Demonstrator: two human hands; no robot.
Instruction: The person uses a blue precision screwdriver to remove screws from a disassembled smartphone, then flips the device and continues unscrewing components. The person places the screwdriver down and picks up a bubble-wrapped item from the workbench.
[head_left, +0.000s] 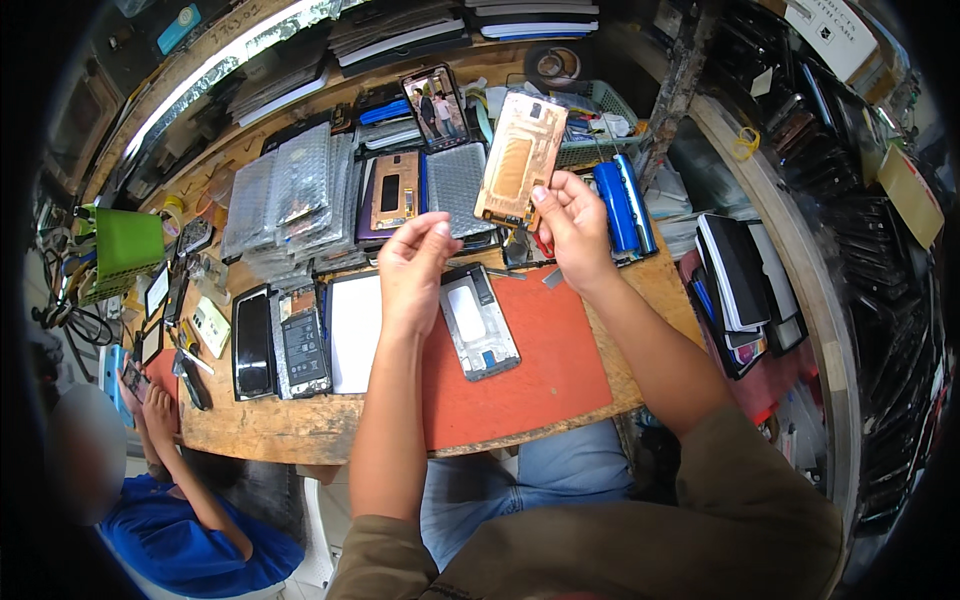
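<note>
Right fingers (550,208) are grasping the gold frame (513,162); its long axis is extending upward, left of them. Left fingers (436,240) are hovering half-curled, apart, grasp unclear.

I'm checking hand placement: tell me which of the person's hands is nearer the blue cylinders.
Right. The right hand, holding the gold phone frame, is just left of the blue cylinders; the left hand is much farther to their left.

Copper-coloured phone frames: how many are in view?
2: one copper-coloured phone frame held up in the right hand, and a second frame toward the back of the table, between bubble-wrapped packets. Others may be hidden.
</note>
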